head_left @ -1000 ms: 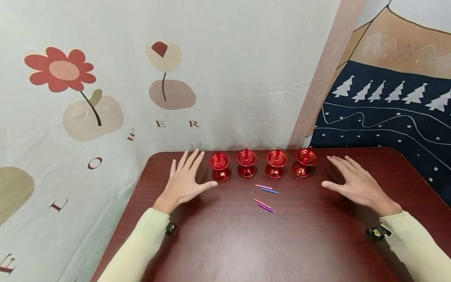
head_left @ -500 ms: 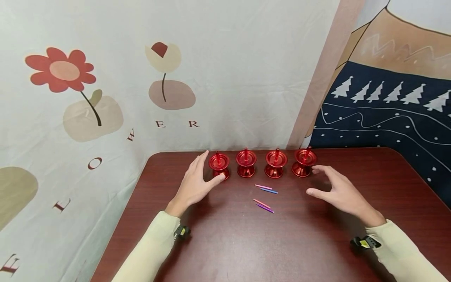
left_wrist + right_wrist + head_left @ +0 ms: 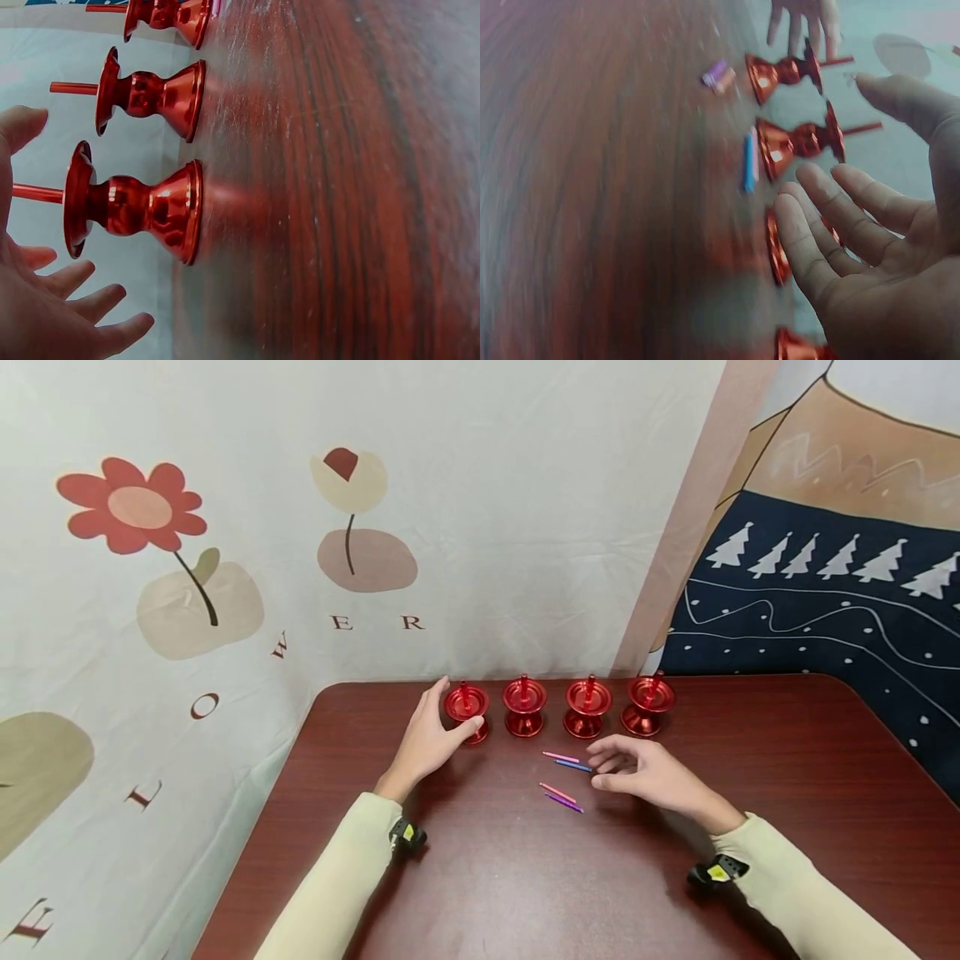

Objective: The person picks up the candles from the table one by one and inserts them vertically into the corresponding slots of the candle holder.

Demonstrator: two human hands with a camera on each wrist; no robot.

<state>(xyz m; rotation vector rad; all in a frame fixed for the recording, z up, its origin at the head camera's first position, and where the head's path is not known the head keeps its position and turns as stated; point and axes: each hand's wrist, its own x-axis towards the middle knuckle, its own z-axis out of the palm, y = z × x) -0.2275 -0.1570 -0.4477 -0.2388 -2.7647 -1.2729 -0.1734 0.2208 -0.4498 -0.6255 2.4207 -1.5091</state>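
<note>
Several red metallic candle holders, each with an upright stem in its dish, stand in a row along the table's back. My left hand (image 3: 429, 739) spreads around the leftmost candle holder (image 3: 467, 703), thumb in front of it; in the left wrist view the fingers show apart from that candle holder (image 3: 135, 206). My right hand (image 3: 651, 775) hovers with bent, parted fingers at the right end of a thin blue candle (image 3: 573, 766). It holds nothing. A pink candle (image 3: 559, 757) lies along the blue one. Nearer the front lie a coral candle (image 3: 557, 792) and a purple candle (image 3: 564, 802).
The other candle holders are the second (image 3: 525, 703), the third (image 3: 588, 706) and the rightmost (image 3: 648, 703). A printed cloth (image 3: 517, 527) hangs right behind the brown table (image 3: 510, 877). Both wrists carry small black cameras.
My right hand has moved left from beside the rightmost candle holder to the blue candle. My left hand has moved right, up to the leftmost candle holder. Candles and holders have stayed put.
</note>
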